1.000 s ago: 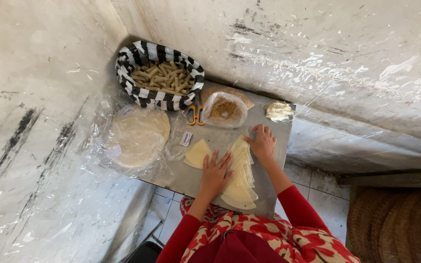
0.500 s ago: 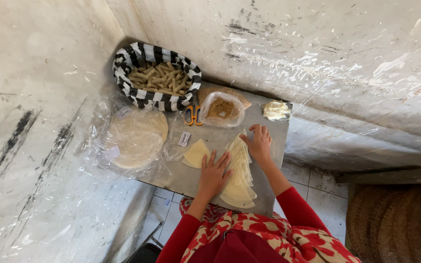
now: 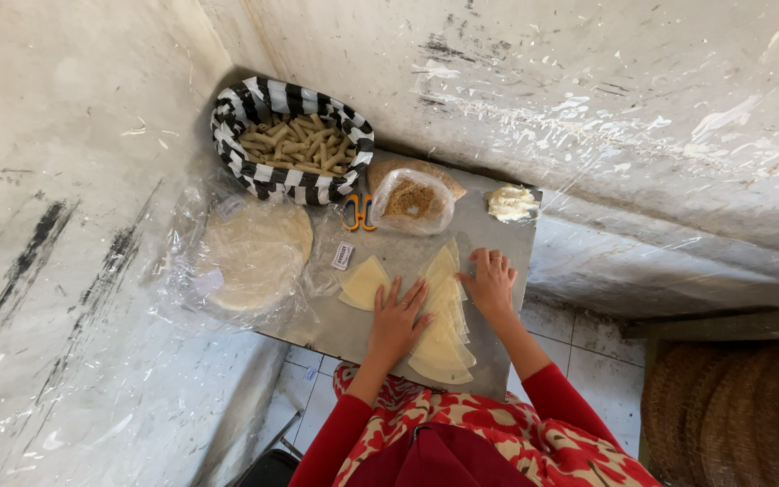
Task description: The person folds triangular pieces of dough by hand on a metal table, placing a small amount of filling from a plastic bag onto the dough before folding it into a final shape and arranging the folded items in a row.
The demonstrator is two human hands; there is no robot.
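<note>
grey metal surface [image 3: 498,225]: fanned stack of pale triangular pastry sheets [image 3: 444,334], left hand [image 3: 398,320] flat and open pinning it, right hand [image 3: 490,281] spread beside; single triangle [image 3: 364,281] apart; striped basket of rolled pastries [image 3: 292,140] behind.

We see a makeshift home food-preparation corner: a small grey counter [image 3: 507,361] wedged against paint-streaked plaster walls [image 3: 588,99], bearing a striped basket of rolled pastries [image 3: 292,140] with stacked dough wedges [image 3: 442,334] nearer than the basket, above tiled floor [image 3: 588,361].
</note>
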